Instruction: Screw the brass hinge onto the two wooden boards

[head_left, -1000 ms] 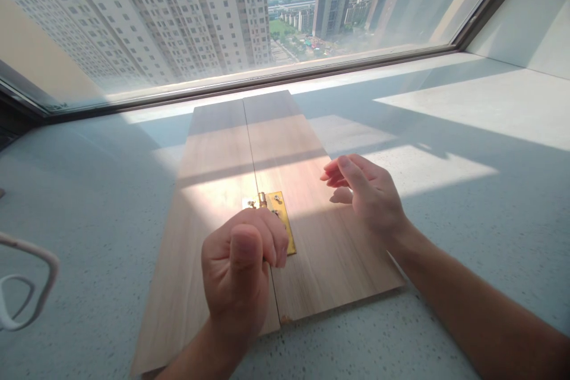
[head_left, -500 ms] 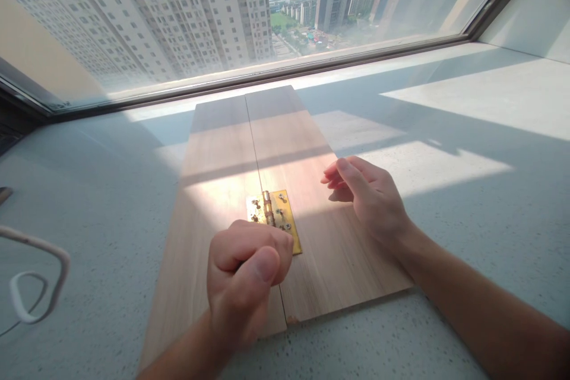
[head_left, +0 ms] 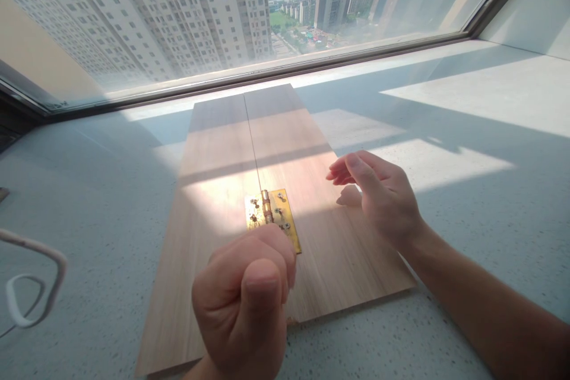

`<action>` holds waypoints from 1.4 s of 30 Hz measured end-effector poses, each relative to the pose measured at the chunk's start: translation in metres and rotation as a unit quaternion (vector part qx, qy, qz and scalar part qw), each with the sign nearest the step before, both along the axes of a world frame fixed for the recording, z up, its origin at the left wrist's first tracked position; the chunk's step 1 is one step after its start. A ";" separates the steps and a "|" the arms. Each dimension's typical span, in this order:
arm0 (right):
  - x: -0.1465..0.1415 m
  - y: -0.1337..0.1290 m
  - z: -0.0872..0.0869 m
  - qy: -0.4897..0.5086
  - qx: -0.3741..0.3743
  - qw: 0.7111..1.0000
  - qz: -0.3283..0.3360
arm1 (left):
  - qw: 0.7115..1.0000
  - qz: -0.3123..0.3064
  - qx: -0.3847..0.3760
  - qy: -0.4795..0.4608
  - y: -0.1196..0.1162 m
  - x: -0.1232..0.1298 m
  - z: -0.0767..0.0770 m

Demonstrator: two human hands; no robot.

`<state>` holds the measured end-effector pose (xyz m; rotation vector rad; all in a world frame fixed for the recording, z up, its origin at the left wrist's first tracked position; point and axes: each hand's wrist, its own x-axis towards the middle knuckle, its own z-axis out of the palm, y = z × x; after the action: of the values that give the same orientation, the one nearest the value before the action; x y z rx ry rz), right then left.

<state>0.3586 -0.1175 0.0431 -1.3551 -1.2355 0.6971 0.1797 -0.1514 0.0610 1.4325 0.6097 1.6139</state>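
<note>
Two pale wooden boards lie side by side on a speckled sill. A brass hinge with several screws spans the seam between them. My left hand is closed above the hinge's near end and hides part of it; what its curled fingers hold, if anything, is hidden. Over the right board's edge hovers my right hand, fingers loosely bent and apart, with nothing in it. Its shadow falls on the wood.
The speckled sill surrounds the boards. A white cable loops at the left edge. Beyond the boards is a window with a dark frame, and tall buildings stand outside.
My left hand has moved nearer to the camera and turned, its thumb now pointing upward. My right hand has shifted slightly right, away from the hinge.
</note>
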 end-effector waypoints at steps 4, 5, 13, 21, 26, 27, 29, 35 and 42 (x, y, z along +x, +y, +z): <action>-0.003 -0.002 0.001 0.004 0.004 1.000 0.009 | 1.000 -0.027 -0.012 0.002 -0.005 0.000 0.005; -0.004 -0.002 0.001 0.007 0.000 1.000 0.008 | 0.998 -0.053 -0.025 0.017 -0.005 -0.001 0.007; -0.009 -0.002 0.001 0.023 -0.027 0.999 0.011 | 0.951 -0.294 -0.068 0.074 0.023 -0.018 0.014; -0.006 -0.002 0.002 0.034 -0.038 0.999 -0.002 | 0.948 -0.284 -0.094 0.111 0.035 -0.017 0.026; -0.005 -0.002 0.002 0.016 -0.027 1.000 0.000 | 0.989 -0.111 -0.098 -0.017 0.016 0.004 0.012; -0.006 -0.002 0.002 0.011 -0.022 1.000 0.001 | 0.992 -0.091 -0.086 -0.035 0.014 0.007 0.008; -0.007 -0.002 0.002 0.008 -0.018 1.000 0.003 | 0.993 -0.076 -0.067 -0.055 0.011 0.010 0.003; -0.010 -0.003 0.003 0.020 -0.037 0.999 0.003 | 0.962 -0.256 -0.078 0.044 0.025 -0.003 0.007; -0.007 -0.003 0.002 0.007 -0.005 1.000 0.011 | 0.945 -0.307 -0.106 0.037 0.036 -0.008 0.010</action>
<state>0.3512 -0.1204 0.0448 -1.3445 -1.2382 0.7271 0.1722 -0.1157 0.0706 1.3486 0.3153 0.9757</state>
